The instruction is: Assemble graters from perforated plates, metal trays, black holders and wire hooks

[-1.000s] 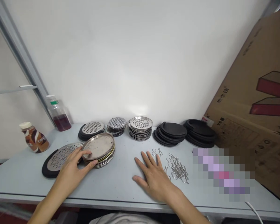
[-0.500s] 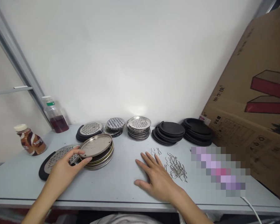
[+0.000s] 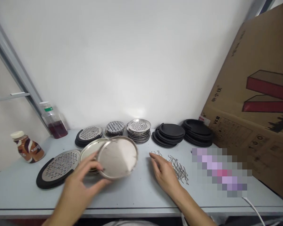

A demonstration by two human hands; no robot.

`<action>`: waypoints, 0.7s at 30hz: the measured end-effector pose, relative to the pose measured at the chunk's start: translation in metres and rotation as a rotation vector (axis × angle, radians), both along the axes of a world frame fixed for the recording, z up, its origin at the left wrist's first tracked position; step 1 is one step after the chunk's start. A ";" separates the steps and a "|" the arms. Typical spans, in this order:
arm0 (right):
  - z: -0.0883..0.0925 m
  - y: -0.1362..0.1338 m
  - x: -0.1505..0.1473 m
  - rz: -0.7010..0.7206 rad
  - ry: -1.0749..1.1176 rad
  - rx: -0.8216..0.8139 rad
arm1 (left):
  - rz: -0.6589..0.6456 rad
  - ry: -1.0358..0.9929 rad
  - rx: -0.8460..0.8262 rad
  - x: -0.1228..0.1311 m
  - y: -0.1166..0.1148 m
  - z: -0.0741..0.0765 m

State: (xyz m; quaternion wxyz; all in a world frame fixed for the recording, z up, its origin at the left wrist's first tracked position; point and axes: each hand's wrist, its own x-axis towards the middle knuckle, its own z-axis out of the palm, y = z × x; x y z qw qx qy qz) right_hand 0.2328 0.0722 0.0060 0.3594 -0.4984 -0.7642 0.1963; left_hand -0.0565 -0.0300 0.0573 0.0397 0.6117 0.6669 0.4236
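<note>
My left hand [image 3: 87, 179] grips the near-left edge of a round metal plate [image 3: 119, 158] with a raised rim, between thumb and fingers. The plate is tilted and its stained flat face shows. Behind it, partly hidden, is a stack of similar round plates [image 3: 91, 149]. To the right, my right hand [image 3: 165, 172] is turned on its side, thumb edge up, fingers loosely extended and holding nothing visible. It partly covers a heap of small wire rings and clips [image 3: 180, 171]; a few loose ones [image 3: 159, 153] lie by its fingertips.
A grater in a black holder [image 3: 61, 166] lies left. Along the wall stand another grater [image 3: 91, 133], perforated metal discs [image 3: 115, 126], a grater-plate stack [image 3: 139, 127] and black holders [image 3: 171, 131], [image 3: 196, 128]. Bottles [image 3: 58, 127], [image 3: 29, 147] stand left; a carton [image 3: 247, 125] leans right, beside a blurred-out object [image 3: 219, 172].
My left hand has lifted the top plate off the stack and carried it right, tilting it up. My right hand has turned from palm-down and spread to sideways, fingers closer together.
</note>
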 end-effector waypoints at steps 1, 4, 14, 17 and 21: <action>-0.001 0.002 0.002 -0.035 0.034 0.006 | -0.060 -0.013 -0.044 0.015 0.001 -0.008; -0.002 0.004 0.007 -0.055 0.073 0.010 | -0.182 -0.018 -0.122 0.050 0.012 -0.032; 0.004 -0.002 0.001 0.108 -0.148 0.047 | -0.291 0.095 -0.219 0.052 0.026 -0.051; 0.007 -0.004 0.008 0.170 -0.194 0.010 | -0.307 0.091 -0.259 0.049 0.024 -0.050; 0.005 -0.001 0.021 0.240 -0.189 -0.035 | -0.359 0.083 -0.261 0.047 0.023 -0.049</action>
